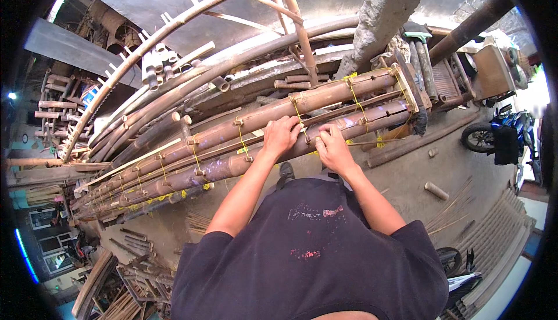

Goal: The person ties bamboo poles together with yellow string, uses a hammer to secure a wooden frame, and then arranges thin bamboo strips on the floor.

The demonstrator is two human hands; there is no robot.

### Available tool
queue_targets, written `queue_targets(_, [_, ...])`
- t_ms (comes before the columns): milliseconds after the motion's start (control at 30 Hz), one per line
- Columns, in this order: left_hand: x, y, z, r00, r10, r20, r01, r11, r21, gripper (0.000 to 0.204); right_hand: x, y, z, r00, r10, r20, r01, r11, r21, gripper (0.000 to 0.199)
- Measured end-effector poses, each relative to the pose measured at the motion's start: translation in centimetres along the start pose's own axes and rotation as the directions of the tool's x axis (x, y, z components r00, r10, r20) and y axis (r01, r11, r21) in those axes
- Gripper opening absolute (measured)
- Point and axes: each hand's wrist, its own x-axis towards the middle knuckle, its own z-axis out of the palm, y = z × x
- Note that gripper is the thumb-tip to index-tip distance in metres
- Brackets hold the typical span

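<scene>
Two long brown bamboo poles lie side by side: the far pole point(267, 112) and the near pole point(218, 172). Yellow cord point(356, 102) spans between them at intervals, fastened at short bamboo pegs point(249, 158). My left hand point(281, 136) is closed over the near pole, its fingertips pinched at a yellow cord beside a small pale piece. Just right of it, my right hand point(335, 147) is curled shut against the same pole, close to a peg. Whatever sits inside its fingers is hidden.
Beyond the poles stands a curved bamboo frame point(174, 24) with bamboo stacked below it. A concrete pillar point(378, 21) leans at the back. Right of me are a motorcycle point(505, 134) and a short bamboo piece point(436, 191) on the floor. More bamboo point(133, 240) lies lower left.
</scene>
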Motion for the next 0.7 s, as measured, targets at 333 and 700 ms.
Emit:
queue_targets(333, [0.8,0.9,-0.9,0.992,-0.036,0.121,0.036,0.999,-0.002,0.022,8.6,-2.8,-3.2,0.966,0.171,0.193,-0.252,0.786,0.564,0.027])
queue_targets(700, [1.2,1.4,-1.5,0.972,-0.077,0.223,0.070,0.997,0.040,0.030,8.0,-2.2,-2.3,0.961,0.114,0.251,-0.262,0.660,0.704,0.031])
